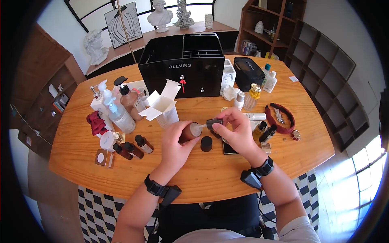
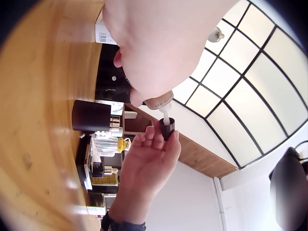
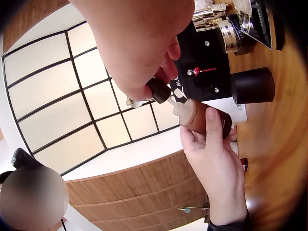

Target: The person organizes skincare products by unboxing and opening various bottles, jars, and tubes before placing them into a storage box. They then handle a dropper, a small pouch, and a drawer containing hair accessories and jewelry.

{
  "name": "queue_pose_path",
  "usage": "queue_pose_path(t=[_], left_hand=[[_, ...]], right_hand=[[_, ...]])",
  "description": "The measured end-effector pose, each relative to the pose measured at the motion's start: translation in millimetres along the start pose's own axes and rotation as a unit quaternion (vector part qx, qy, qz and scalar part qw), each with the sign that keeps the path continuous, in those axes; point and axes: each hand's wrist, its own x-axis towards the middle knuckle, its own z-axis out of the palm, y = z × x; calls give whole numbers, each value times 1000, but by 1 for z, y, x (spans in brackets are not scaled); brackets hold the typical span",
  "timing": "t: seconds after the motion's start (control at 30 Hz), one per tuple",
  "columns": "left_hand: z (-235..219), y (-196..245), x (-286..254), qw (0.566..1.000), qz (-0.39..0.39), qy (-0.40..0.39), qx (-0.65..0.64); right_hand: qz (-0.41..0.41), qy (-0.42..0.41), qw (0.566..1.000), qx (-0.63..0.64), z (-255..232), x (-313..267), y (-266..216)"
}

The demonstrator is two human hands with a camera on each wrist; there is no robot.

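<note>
My left hand [image 1: 174, 148] grips a brown bottle [image 3: 204, 119] with a whitish neck, tilted toward the right hand over the table. The right hand [image 1: 238, 131] pinches a small dark cap [image 2: 167, 129] between thumb and fingers. A thin pale stem [image 2: 166, 115] runs between the cap and the bottle's mouth. Below the hands, a larger black cylindrical cap [image 1: 206, 143] stands on the wooden table [image 1: 182, 178]. An opened white carton [image 1: 167, 115] stands just beyond the left hand.
A black box [image 1: 182, 77] marked BLEVINS stands at the back. Pump bottles [image 1: 121, 117] and several small dark bottles [image 1: 144, 143] are on the left. To the right are a perfume bottle [image 1: 252, 99], a dark red headband [image 1: 289, 121] and a black case [image 1: 248, 73].
</note>
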Motion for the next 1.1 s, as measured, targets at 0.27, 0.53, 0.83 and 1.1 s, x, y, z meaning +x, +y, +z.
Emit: queue_pose_path(t=[0.27,0.53,0.83,1.1], left_hand=[[2,4,0,999,-9,-33,-41],[-1,1,-2,982,-64,-118,-130],[-12,4,-3,618,-329,-330,-634],[-9,-8,-10,426,-360,-362,-747]], right_hand=[[-13,-81,996,-17,2,0,1],[0,-140,990,-24,2,2,2],[147,-157,947,237,1,-1,5],[151,-177,905,355,7,-5,8]])
